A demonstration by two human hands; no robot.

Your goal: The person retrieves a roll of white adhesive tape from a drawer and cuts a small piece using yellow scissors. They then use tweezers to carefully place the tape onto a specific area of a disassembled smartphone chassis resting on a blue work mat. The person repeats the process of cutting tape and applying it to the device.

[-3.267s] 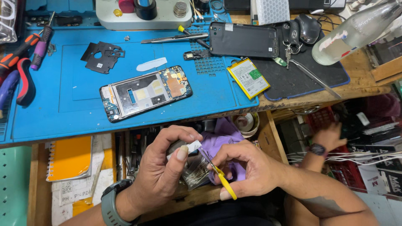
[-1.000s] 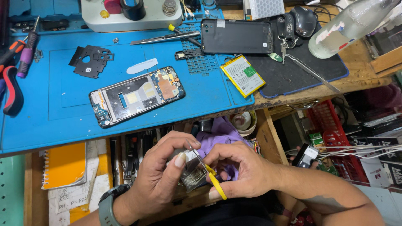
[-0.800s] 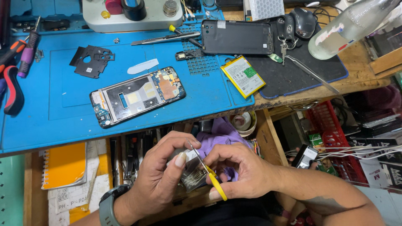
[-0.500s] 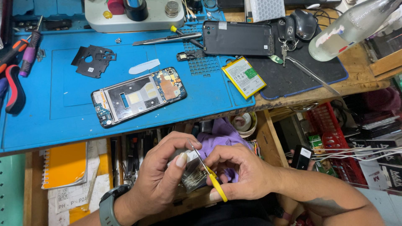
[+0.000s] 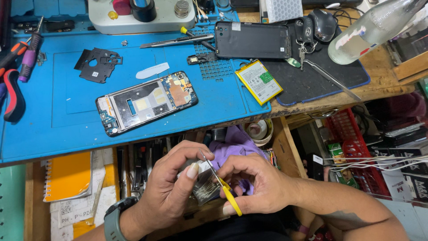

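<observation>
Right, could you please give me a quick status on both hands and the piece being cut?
Left hand pinching small clear packet. Right hand working yellow-handled scissors, blades at the packet. Opened phone lies apart on blue mat; nothing in the way.

bare mat (image 5: 58, 129) left of the opened phone (image 5: 147, 101); pliers (image 5: 13, 96), bracket (image 5: 98, 64), battery (image 5: 259, 81) and bottle (image 5: 374, 29) crowd the edges.

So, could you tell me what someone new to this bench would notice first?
Probably the two hands low in the middle: the left hand pinches a small clear packet, while the right hand works yellow-handled scissors on it. Above them, on the blue mat, lies an opened phone frame with its circuit boards bare, a yellow-and-white battery to its right.
</observation>
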